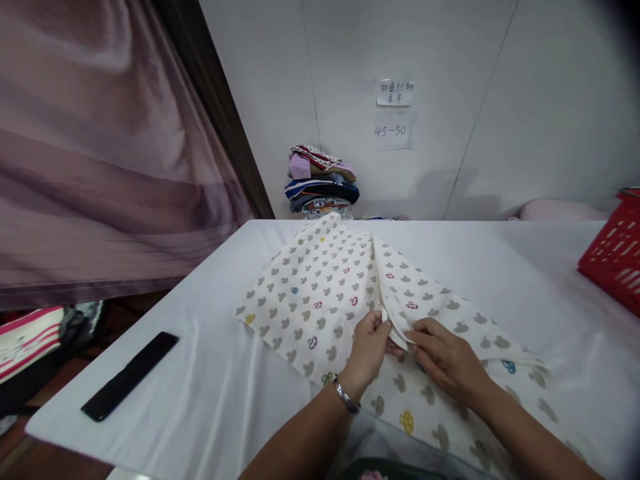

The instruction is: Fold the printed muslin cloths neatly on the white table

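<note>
A white tablecloth (320, 293) printed with grey mushrooms and a few coloured ones lies across the table, part flat and part doubled over. Its edges meet in a raised fold running from the far side down to my hands. My left hand (369, 350), with a silver bracelet at the wrist, pinches the cloth's edge at the near end of that fold. Close beside it on the right, my right hand (443, 353) grips another bit of the edge between thumb and fingers. The near part of the cloth passes beneath my forearms.
On the white table (200, 373) lies a flat black strip (130, 377) at the left. A stack of folded fabrics (323, 183) stands behind the far edge, against the wall. At the right is a red basket (617, 250). A pinkish curtain (110, 153) hangs at the left.
</note>
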`<state>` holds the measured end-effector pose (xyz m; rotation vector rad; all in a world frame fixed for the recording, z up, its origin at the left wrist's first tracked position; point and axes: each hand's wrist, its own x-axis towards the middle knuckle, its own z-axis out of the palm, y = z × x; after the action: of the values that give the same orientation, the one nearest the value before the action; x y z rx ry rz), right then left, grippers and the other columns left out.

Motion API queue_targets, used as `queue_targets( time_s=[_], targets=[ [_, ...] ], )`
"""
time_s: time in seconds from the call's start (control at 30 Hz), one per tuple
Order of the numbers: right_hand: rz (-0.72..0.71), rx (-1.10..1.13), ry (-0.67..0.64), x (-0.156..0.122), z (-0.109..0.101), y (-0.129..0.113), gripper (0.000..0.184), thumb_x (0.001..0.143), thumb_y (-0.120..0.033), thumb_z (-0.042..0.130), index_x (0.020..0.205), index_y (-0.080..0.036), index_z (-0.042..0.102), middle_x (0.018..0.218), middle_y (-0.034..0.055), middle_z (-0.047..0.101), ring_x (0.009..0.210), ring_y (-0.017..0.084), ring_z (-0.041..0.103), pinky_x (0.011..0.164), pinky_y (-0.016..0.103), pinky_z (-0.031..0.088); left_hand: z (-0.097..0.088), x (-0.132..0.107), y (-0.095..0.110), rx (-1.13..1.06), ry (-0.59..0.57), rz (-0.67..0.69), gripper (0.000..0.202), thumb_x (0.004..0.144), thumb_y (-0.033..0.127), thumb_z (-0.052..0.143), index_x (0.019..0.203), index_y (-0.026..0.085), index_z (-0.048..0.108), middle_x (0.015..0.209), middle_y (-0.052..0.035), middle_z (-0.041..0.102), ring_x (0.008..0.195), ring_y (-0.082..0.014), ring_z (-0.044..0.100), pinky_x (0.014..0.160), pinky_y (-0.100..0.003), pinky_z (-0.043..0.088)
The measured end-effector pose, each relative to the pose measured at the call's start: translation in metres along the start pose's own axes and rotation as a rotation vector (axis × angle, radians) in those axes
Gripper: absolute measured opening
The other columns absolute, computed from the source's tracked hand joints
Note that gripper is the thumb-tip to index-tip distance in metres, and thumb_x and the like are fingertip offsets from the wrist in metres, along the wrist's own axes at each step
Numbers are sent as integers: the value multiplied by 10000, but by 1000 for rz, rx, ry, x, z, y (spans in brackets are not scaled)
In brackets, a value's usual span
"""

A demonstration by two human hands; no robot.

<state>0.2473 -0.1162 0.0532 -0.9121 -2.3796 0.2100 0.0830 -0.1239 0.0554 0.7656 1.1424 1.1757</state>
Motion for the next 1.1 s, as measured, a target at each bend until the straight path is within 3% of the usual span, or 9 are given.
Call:
queue_targets(
  time_s=[0.33,0.63,0.77,0.87,1.0,1.1],
  targets=[
    [-17,12,79,-1,5,-7,288,869,-156,414,1112,-203,561,929,90,601,825,172,582,670,281,504,3,-1,-1,8,-63,6,212,719,321,584,861,164,571,696,-6,621,515,-113,573,482,-222,469],
    [-53,-111,63,-2,7,-10,279,876,-206,457,1144,-178,527,922,101,610,797,188,575,639,291,493,1,-2,-2,-19,-35,30,231,713,294,587,905,167,601,751,-20,647,605,-133,599,535,-226,473],
    [-46,-154,43,-2,8,-11,269,878,-219,457,1131,-160,527,931,104,609,811,195,576,663,302,495,3,-5,3,-27,-28,15,262,721,276,581,959,165,587,739,-23,652,634,-143,613,586,-243,487],
    [-5,-177,105,-3,8,-8,265,883,-219,449,1127,-161,536,892,94,613,787,196,586,659,304,494,9,-8,12,-21,-37,30,264,721,246,569,968,156,584,701,-19,648,622,-141,611,619,-255,490],
    [26,-83,147,-5,-7,3,298,887,-181,417,1166,-199,519,873,71,613,782,183,592,670,289,493,22,-9,20,-3,-121,65,269,729,254,564,976,152,598,711,-27,658,652,-141,620,675,-266,492],
    [92,34,167,-3,-38,11,293,889,-223,428,1165,-263,520,896,48,612,785,173,592,639,263,494,28,-2,18,23,-206,62,283,743,247,546,1008,158,594,783,-45,675,649,-139,619,652,-264,487]
  ],
)
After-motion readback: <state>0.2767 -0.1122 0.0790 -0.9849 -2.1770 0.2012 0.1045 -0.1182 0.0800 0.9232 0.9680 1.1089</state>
